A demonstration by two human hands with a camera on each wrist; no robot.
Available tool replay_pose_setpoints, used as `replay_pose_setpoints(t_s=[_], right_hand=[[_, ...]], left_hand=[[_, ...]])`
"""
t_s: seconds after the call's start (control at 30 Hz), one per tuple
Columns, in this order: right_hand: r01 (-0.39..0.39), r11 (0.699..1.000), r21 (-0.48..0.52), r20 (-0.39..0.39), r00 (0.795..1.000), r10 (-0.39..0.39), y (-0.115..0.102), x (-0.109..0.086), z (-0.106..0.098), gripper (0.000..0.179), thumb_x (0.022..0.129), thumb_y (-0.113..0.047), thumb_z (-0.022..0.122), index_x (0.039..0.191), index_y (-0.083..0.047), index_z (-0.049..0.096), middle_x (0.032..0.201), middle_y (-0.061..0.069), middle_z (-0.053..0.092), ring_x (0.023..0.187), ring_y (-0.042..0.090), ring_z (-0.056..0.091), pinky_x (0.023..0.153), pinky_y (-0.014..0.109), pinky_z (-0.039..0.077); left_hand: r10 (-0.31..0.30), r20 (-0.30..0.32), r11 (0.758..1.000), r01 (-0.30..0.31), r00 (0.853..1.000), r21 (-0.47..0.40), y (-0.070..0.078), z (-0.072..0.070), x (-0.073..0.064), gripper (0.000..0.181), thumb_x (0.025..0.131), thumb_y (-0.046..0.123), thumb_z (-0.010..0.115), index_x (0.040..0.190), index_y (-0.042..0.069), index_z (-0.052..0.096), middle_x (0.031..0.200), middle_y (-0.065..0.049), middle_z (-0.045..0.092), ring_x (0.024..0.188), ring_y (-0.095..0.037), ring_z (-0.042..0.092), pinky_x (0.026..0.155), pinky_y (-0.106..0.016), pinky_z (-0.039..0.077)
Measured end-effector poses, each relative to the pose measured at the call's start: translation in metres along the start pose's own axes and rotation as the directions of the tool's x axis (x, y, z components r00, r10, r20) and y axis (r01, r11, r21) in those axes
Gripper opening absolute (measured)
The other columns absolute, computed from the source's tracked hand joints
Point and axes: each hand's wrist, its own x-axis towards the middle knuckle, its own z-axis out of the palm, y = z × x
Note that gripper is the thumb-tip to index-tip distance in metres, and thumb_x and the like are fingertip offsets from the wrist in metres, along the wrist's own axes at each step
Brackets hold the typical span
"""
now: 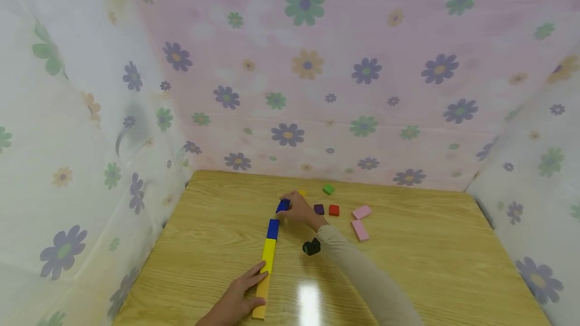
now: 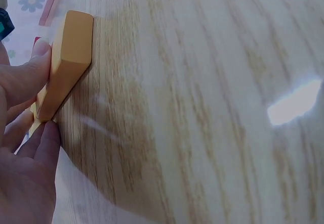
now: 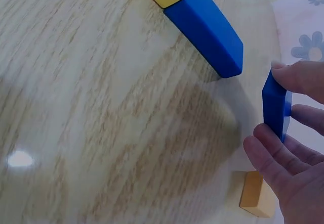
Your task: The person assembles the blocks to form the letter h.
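A straight row of blocks runs away from the near side of the table: an orange block (image 1: 261,311), a yellow block (image 1: 269,251), then a blue block (image 1: 273,229). My left hand (image 1: 235,293) rests on the row from its left side. Its thumb touches the orange block, and its outstretched fingers lie around where orange meets yellow. Beyond the row's far end, my right hand (image 1: 300,211) pinches another blue block (image 3: 275,105) between thumb and fingers. That block stands apart from the row, with a gap showing between the two blue pieces in the right wrist view.
Right of the row lies a dark, notched block (image 1: 311,247) beside the right forearm. A purple block (image 1: 319,209), a red block (image 1: 334,210), a green block (image 1: 328,189) and two pink blocks (image 1: 361,212) are farther back. Near the right fingers is an orange block (image 3: 255,196).
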Motion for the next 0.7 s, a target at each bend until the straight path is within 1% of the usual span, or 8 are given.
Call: replay_pose_setpoints(t_s=[0.1,0.23,0.47,0.7], right_hand=[[-0.009,1.0,0.027,0.004,1.0,0.009,0.002,0.002,0.005,0.055,0.082,-0.023,0.076,0.128,0.002,0.056,0.109,0.015,0.049,0.083,0.019,0.048,0.074,0.031,0.046],[-0.019,0.998,0.053,0.012,1.0,0.018,0.002,0.005,0.01,0.055,0.083,-0.023,0.075,0.128,0.001,0.056,0.113,0.015,0.048,0.088,0.021,0.048,0.078,0.034,0.046],[-0.005,1.0,0.01,-0.012,1.0,0.005,0.001,0.008,0.014,0.052,0.083,-0.022,0.075,0.126,0.002,0.057,0.115,0.016,0.048,0.095,0.022,0.047,0.082,0.035,0.046],[0.017,1.0,-0.005,0.002,1.0,-0.017,-0.006,0.005,0.016,0.049,0.085,-0.019,0.073,0.124,0.004,0.058,0.115,0.019,0.047,0.099,0.026,0.046,0.086,0.04,0.045]], left_hand=[[-0.007,0.004,1.0,0.007,1.0,0.001,-0.002,0.0,0.0,0.062,0.085,0.037,0.067,0.138,0.008,0.05,0.152,-0.004,0.031,0.134,-0.036,0.032,0.102,-0.042,0.039],[-0.029,0.004,1.0,0.029,1.0,-0.004,-0.003,0.0,0.001,0.062,0.085,0.038,0.068,0.138,0.01,0.051,0.152,-0.001,0.03,0.135,-0.033,0.032,0.103,-0.045,0.037],[-0.053,0.006,0.999,0.053,0.999,-0.006,-0.002,-0.001,0.003,0.062,0.084,0.038,0.068,0.138,0.012,0.051,0.152,0.002,0.03,0.136,-0.033,0.031,0.103,-0.049,0.035],[-0.068,0.013,0.998,0.068,0.998,-0.014,0.0,-0.001,0.002,0.061,0.085,0.038,0.068,0.137,0.012,0.052,0.152,0.002,0.031,0.136,-0.032,0.031,0.103,-0.048,0.036]])
